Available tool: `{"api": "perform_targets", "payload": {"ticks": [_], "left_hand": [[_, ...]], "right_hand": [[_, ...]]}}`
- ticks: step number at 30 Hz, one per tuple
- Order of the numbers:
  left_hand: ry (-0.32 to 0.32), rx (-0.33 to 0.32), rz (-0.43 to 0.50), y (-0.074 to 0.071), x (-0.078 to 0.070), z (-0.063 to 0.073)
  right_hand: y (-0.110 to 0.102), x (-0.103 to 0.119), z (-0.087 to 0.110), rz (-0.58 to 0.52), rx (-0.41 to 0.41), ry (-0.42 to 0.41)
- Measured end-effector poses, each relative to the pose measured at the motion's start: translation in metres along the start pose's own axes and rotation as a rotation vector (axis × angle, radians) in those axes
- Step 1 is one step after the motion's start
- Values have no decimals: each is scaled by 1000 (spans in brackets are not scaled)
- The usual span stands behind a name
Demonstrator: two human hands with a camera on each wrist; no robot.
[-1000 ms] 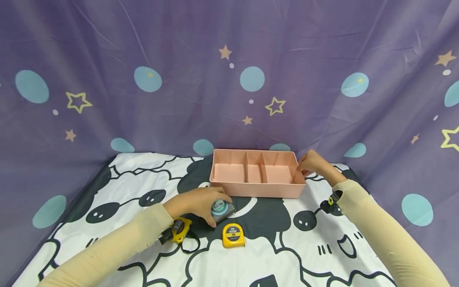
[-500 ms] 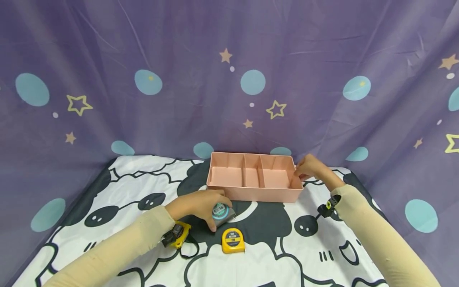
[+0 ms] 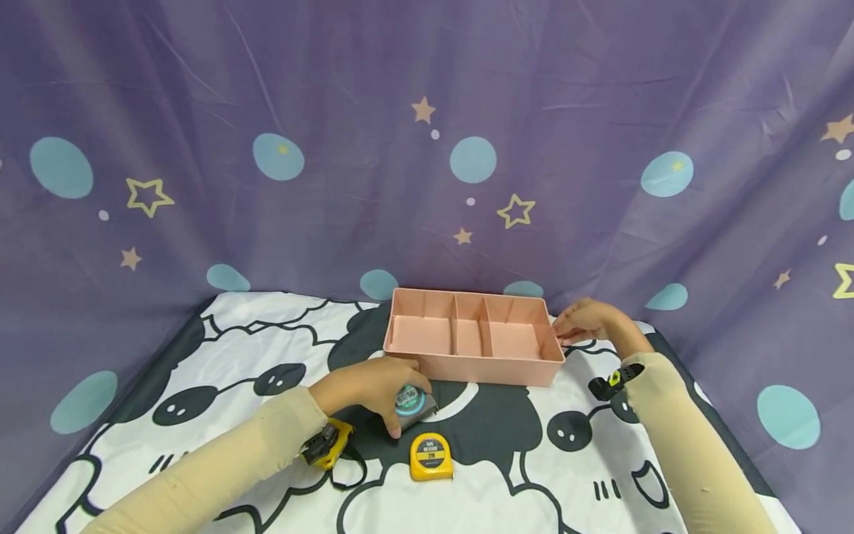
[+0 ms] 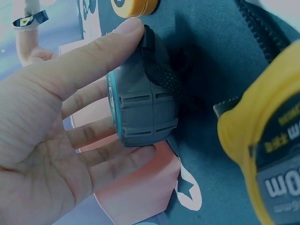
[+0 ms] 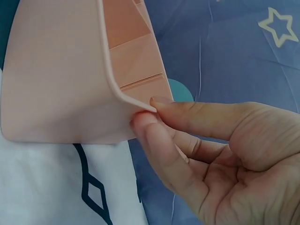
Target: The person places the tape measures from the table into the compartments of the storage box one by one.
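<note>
Cloth (image 3: 467, 508) bears pink box (image 3: 474, 370), likely light, slightly flexible; hold by rim, where right hand (image 3: 588, 320) pinches right-end corner. Left hand (image 3: 370, 382) grips grey tape measure (image 4: 145, 105), on or just above cloth, in front of box; probably heavier, rigid: best held across edges.

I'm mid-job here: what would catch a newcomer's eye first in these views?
Probably the pink box with three compartments, at the back of the patterned cloth, its right end pinched at the rim by the right hand. Next, the gray tape measure gripped by the left hand in front of the box. Bright yellow also stands out: one tape measure nearer the wearer, another by the left wrist.
</note>
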State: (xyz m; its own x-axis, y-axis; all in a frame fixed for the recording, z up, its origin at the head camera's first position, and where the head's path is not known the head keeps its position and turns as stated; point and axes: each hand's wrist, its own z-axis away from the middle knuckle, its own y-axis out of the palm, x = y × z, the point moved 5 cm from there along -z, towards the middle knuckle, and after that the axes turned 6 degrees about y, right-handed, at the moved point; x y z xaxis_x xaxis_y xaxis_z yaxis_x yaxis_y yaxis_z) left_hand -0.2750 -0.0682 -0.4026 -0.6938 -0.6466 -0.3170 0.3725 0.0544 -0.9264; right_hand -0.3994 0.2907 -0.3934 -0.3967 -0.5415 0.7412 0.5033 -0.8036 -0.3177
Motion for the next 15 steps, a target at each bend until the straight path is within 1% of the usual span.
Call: {"api": "perform_targets", "payload": {"ticks": [3, 11, 15], "left_hand": [[1, 3, -5, 0, -1, 0], [19, -5, -18, 1, -1, 1], [8, 13, -21, -1, -1, 1]], "right_hand": [[0, -5, -1, -28, 18, 1], [-1, -7, -5, -14, 6, 25], [-2, -8, -6, -27, 13, 41]]}}
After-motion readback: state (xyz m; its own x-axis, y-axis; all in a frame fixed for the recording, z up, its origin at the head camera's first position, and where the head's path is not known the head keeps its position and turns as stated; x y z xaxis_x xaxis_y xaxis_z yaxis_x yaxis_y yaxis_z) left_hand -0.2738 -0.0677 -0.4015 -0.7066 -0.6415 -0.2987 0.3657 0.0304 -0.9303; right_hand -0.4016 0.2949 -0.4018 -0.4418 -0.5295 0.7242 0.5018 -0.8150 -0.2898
